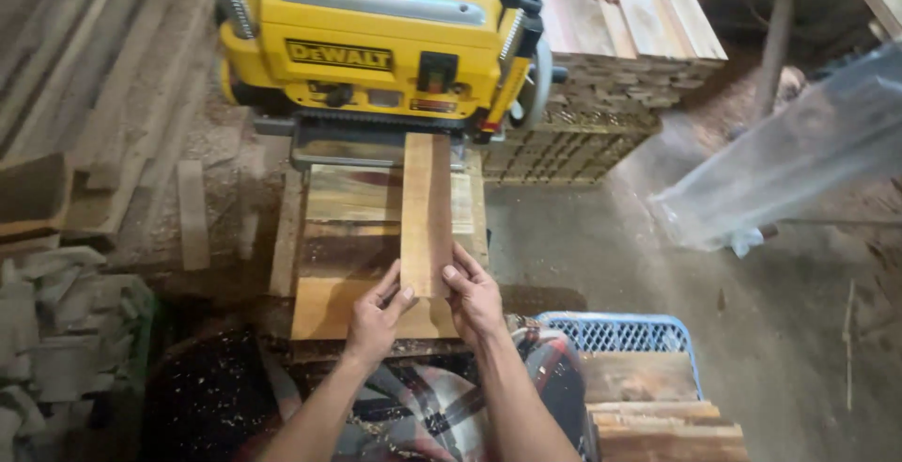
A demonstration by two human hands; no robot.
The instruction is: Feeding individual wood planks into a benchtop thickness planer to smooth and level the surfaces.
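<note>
While the left hand [374, 316] steadies, the right hand [474, 295] presses the board [427, 213].

A board [427, 213] lies on the infeed table [324, 307] before the planer [376, 39], its far end in the mouth. A wood stack [629, 58] stands behind right; a crate [625, 332] sits near right.

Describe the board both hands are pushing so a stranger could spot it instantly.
Find the yellow planer. The narrow board lies lengthwise on its infeed table, far end in the machine's mouth, left hand and right hand at its near end. It is smoother and more orange than the boards beneath.
</note>
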